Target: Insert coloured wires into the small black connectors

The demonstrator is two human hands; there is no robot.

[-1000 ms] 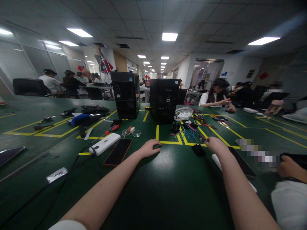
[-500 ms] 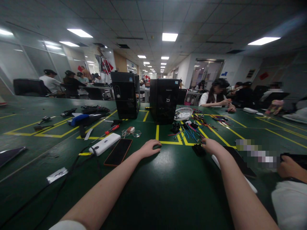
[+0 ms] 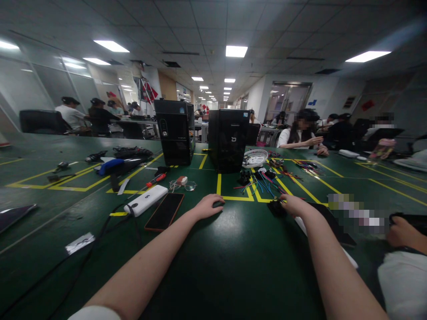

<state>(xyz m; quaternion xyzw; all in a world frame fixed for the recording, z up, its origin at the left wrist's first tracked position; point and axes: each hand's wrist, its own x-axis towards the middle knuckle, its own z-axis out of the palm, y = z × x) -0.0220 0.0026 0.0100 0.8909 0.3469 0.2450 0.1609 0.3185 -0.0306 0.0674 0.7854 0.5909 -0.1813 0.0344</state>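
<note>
My left hand rests on the green table, palm down, its thumb and forefinger a little apart with nothing between them. Right of it, my right hand has its fingers bent down onto the right edge of a small black part; the fingertips are partly hidden. Just beyond lie loose red and blue wires and a black connector block. A dark flat tablet-like slab and a white bar are beside and under my right wrist.
Two black computer towers stand ahead. To the left are a phone, a white power bank, glasses, a red screwdriver and black cable. A white basket sits behind the wires. At right, a neighbour's hand holds something dark.
My right hand has shifted slightly left, closer over the small black part. My left hand stays where it was.
</note>
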